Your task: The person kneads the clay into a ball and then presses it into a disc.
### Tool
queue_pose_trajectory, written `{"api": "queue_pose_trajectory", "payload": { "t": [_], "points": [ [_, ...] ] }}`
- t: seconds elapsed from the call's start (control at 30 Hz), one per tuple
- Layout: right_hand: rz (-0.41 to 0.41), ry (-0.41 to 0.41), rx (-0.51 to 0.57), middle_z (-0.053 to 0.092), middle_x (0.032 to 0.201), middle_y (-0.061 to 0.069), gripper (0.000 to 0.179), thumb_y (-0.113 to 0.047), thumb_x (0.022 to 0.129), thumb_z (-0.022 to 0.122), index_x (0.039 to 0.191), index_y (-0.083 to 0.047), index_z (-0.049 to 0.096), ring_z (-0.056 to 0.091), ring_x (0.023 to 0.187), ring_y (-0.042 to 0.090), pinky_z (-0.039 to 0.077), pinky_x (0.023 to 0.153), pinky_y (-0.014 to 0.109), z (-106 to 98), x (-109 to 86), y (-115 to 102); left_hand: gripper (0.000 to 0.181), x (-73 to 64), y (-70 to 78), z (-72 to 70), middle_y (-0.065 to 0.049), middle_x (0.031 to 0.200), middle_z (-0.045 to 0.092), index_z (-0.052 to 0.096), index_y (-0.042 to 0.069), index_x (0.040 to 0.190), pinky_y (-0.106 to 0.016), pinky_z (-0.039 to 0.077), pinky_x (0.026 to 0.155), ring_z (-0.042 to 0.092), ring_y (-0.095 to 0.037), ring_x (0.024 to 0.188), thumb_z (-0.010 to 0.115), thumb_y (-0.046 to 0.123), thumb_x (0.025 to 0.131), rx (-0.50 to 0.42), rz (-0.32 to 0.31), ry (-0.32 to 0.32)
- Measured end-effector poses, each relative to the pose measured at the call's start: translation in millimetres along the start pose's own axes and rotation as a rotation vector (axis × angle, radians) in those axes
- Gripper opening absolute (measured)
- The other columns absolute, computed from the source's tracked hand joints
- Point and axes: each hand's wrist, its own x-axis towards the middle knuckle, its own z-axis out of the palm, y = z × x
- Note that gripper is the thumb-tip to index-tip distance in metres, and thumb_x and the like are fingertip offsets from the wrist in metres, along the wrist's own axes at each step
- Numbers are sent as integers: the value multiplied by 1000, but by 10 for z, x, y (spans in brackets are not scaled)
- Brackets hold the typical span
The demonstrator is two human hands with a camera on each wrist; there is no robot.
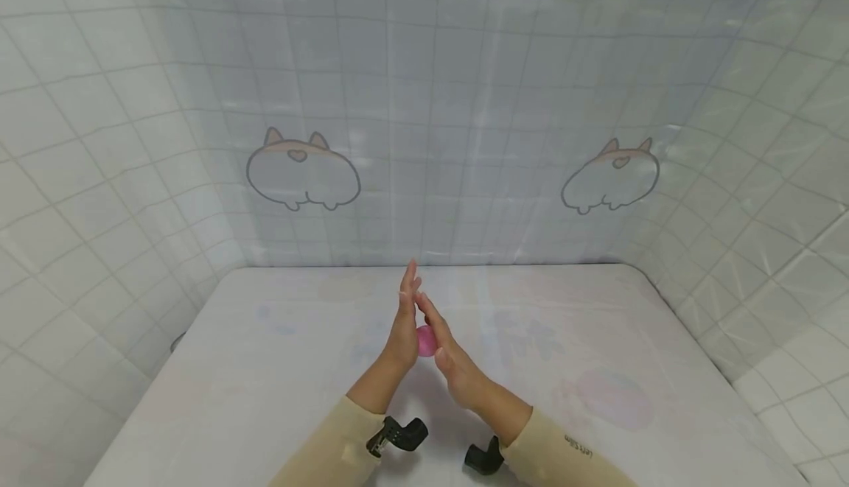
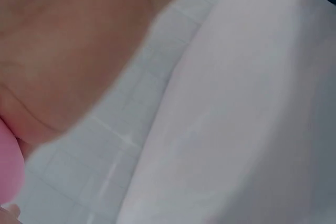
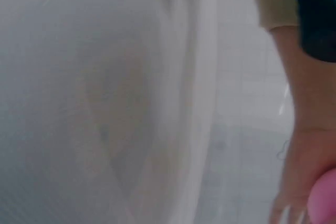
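A small pink ball sits between the two palms, above the white table. My left hand stands upright on its left side, fingers straight and pointing forward. Against the ball's right side lies my right hand, its fingers also straight and slanting toward the left fingers. The fingertips come close together in front of the ball. In the left wrist view the pink ball shows at the left edge, below a blurred palm. The right wrist view catches part of the pink ball at the lower right, over a hand.
The white table has faint pastel prints. Behind it hangs a gridded sheet with dog drawings, and similar sheeting stands on both sides. Black wrist cameras are worn at the left cuff and the right cuff.
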Motion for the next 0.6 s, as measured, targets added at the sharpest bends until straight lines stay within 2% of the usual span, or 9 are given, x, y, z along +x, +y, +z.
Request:
{"api": "queue_pose_trajectory", "payload": {
  "t": [0.13, 0.2, 0.4, 0.5, 0.6],
  "points": [
    [-2, 39, -1, 2, 167, 16, 82, -65, 103, 12, 161, -9, -4, 0, 153, 29, 5, 116, 65, -5, 15, -56, 80, -44, -99, 4, -8, 167, 7, 4, 24, 162, -74, 4, 111, 9, -35, 152, 10, 71, 99, 57, -57, -17],
    [19, 61, 13, 2, 167, 16, 84, -68, 101, 12, 161, -11, -3, 0, 153, 28, 3, 113, 70, -19, 23, -75, 79, -71, -138, 11, -8, 168, 5, 4, 23, 162, -72, 5, 112, 7, -35, 152, 9, 70, 100, 86, -71, -40],
    [53, 139, 0, 6, 167, 13, 85, -72, 99, 14, 162, -17, -2, 2, 153, 30, 3, 111, 74, -88, 59, -73, 80, -180, -134, 64, -16, 166, 10, 3, 21, 162, -74, 11, 110, 10, -39, 151, 5, 69, 99, 150, -123, -118],
    [59, 175, -39, 7, 167, 10, 83, -71, 100, 12, 162, -18, 0, 3, 153, 31, 6, 110, 75, -130, 90, -42, 78, -212, -130, 88, -15, 166, 9, 5, 23, 162, -74, 17, 109, 13, -39, 150, 3, 69, 99, 132, -154, -171],
    [81, 215, -93, 8, 167, 10, 81, -70, 100, 9, 162, -18, 1, 5, 153, 31, 10, 110, 75, -170, 120, -6, 73, -246, -135, 110, -12, 167, 6, 5, 23, 162, -71, 20, 110, 17, -39, 149, 2, 64, 102, 101, -150, -228]
  ]
}}
